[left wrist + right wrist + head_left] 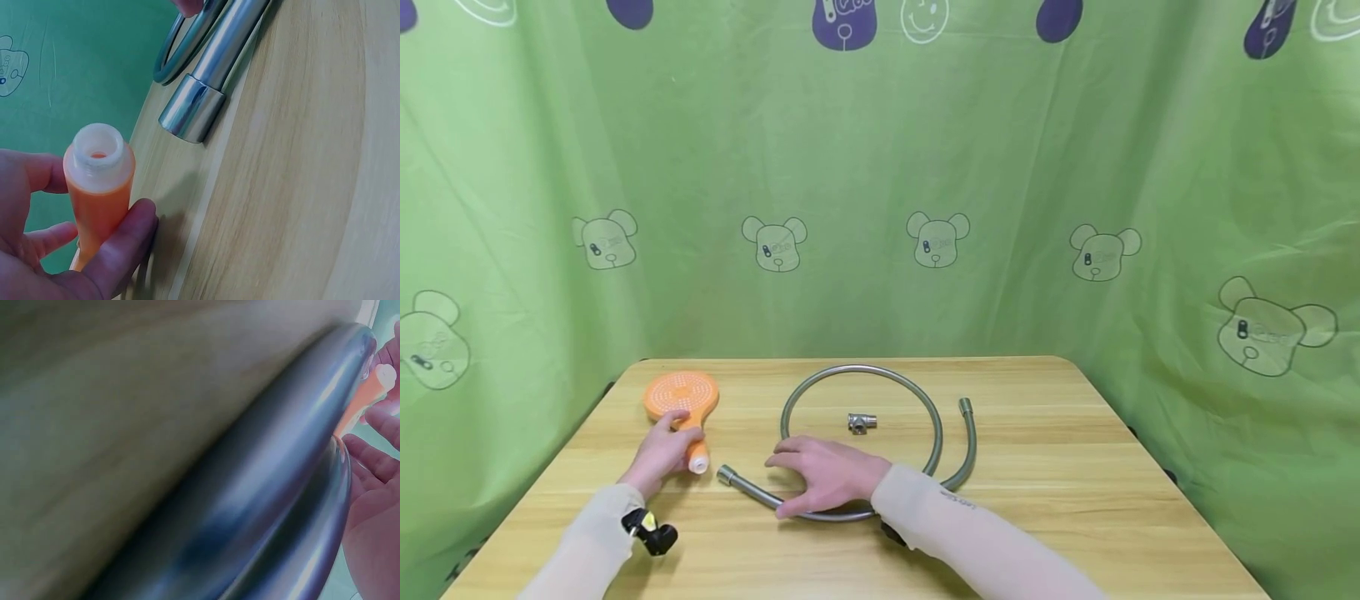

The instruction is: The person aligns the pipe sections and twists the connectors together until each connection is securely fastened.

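Note:
My left hand (661, 452) grips the handle of an orange shower head (679, 393) at the left of the table. Its round spray face is up, and the white threaded end (99, 149) of the handle sticks out between thumb and fingers in the left wrist view. A coiled metal shower hose (853, 368) lies to the right. Over its near left stretch reaches my right hand (831, 473), palm down with fingers spread, overlapping the hose. The hose's left connector (192, 109) lies between the two hands. In the right wrist view the hose passes in front of the right hand.
A small chrome T-shaped fitting (859, 422) lies inside the hose loop. The hose's other end (966, 406) points toward the back at the right. The wooden table (1075, 492) has green printed curtains (850, 308) behind it and along both sides.

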A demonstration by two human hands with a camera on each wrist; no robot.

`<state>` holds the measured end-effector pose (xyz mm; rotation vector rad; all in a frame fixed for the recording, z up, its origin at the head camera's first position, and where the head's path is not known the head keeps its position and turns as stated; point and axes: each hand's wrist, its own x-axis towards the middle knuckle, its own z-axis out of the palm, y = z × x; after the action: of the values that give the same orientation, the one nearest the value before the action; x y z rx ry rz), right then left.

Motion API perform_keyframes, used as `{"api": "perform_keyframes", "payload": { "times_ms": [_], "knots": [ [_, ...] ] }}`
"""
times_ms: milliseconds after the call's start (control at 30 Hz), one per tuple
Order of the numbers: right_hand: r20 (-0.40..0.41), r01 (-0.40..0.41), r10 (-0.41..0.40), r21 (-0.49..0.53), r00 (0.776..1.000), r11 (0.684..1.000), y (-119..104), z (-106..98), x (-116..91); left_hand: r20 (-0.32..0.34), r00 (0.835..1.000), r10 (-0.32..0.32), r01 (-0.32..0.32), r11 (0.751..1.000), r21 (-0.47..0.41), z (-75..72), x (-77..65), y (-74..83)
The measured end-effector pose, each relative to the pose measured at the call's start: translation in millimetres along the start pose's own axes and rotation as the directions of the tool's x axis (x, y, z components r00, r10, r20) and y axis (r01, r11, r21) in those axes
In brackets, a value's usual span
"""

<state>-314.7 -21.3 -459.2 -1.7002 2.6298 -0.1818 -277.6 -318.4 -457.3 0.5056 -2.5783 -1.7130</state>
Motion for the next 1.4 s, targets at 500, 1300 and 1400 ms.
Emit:
{"api": "perform_keyframes", "payload": {
  "times_ms": [500, 1300, 1400],
  "knots": [
    [0.033, -0.002, 0.004, -0.067, 0.999, 0.998, -5, 0, 13, 0.036, 0.999, 0.004, -0.004, 1.0, 0.013, -3.4, 8.2, 1.1],
    [0.127, -0.017, 0.021, -0.032, 0.992, 0.999, -20, 1, 20, 0.09, 0.995, 0.032, -0.03, 0.999, -0.021, -3.1, 3.7, -7.0],
    [0.123, -0.009, 0.011, -0.014, 0.992, 1.0, -19, 2, 21, 0.096, 0.994, 0.043, -0.041, 0.999, -0.02, -4.8, 2.7, -5.9]
  ]
}}
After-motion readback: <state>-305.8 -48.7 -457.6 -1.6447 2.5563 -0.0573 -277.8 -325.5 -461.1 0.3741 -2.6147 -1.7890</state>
